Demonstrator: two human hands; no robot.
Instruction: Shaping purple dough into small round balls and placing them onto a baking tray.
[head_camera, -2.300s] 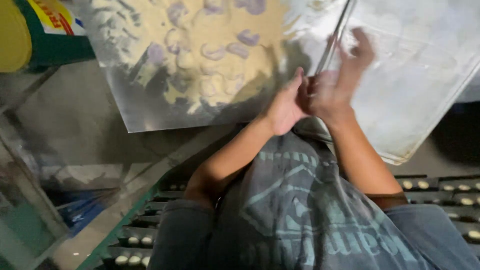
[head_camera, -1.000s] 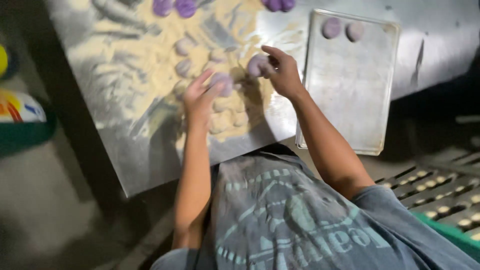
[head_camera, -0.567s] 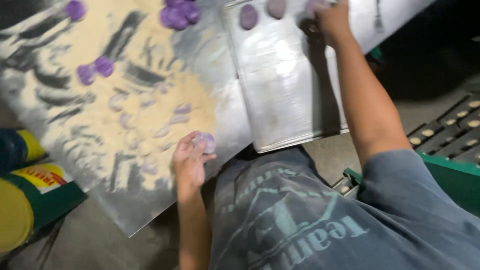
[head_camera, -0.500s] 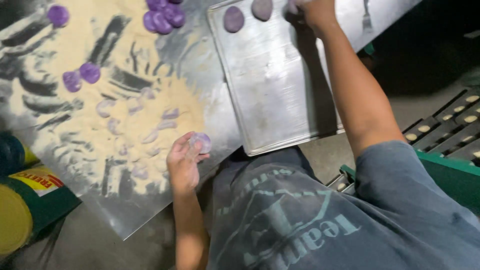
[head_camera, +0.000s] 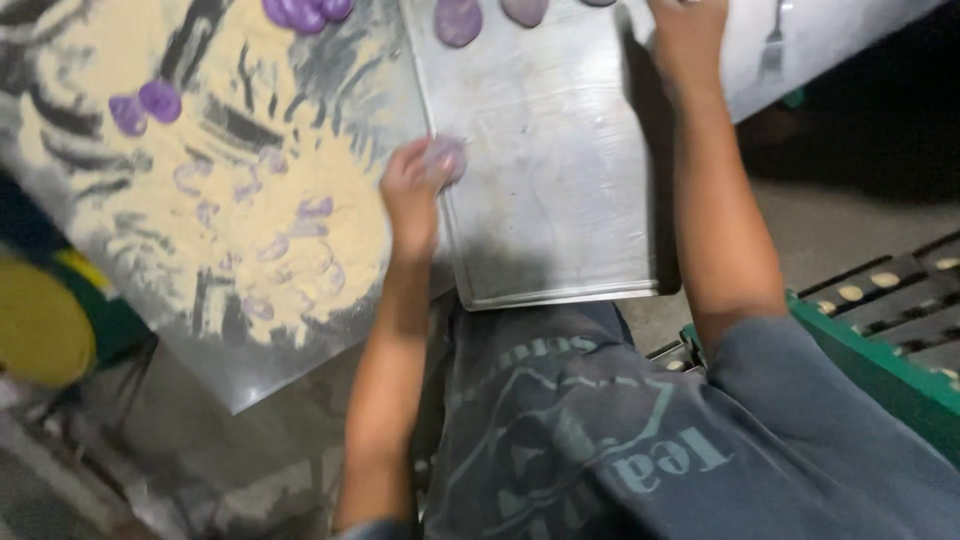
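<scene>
Left hand (head_camera: 412, 190) grips a floured purple dough piece (head_camera: 445, 158) over the tray (head_camera: 560, 200).

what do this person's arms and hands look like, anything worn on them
Both hands are bare: no gloves on the left hand or the right hand, and no watch or bands show. The forearms are uncovered too. A grey-blue short sleeve of a printed t-shirt covers the right upper arm.

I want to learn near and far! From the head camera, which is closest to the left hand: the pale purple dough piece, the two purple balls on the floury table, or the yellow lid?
From the left hand:
1. Pale purple dough piece, in its fingers at the tray's edge.
2. Two purple balls, up on the left.
3. Yellow lid, far left edge.
</scene>
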